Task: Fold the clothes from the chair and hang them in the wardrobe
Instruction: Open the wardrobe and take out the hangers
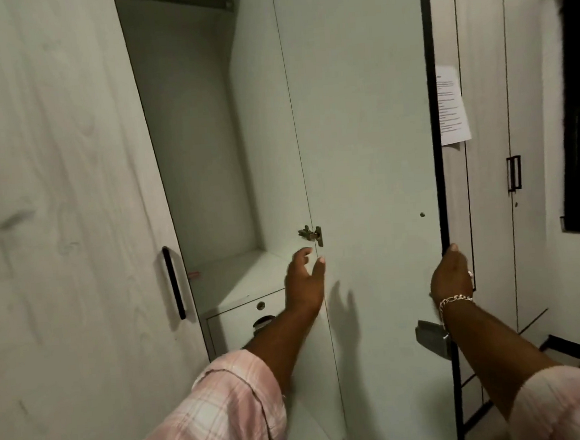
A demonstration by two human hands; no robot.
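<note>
Wardrobe door (362, 146) is gripped at its edge by right hand (452, 273), left hand (305, 280) held open and empty near the hinge (312, 234); clothes not in view; door best swung fully wide first.

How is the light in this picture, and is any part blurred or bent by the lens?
Head view: dim, greenish light; the left hand casts a soft shadow on the open wardrobe door; straight edges bow from the wide lens; the sheet of paper is too blurred to read.
</note>
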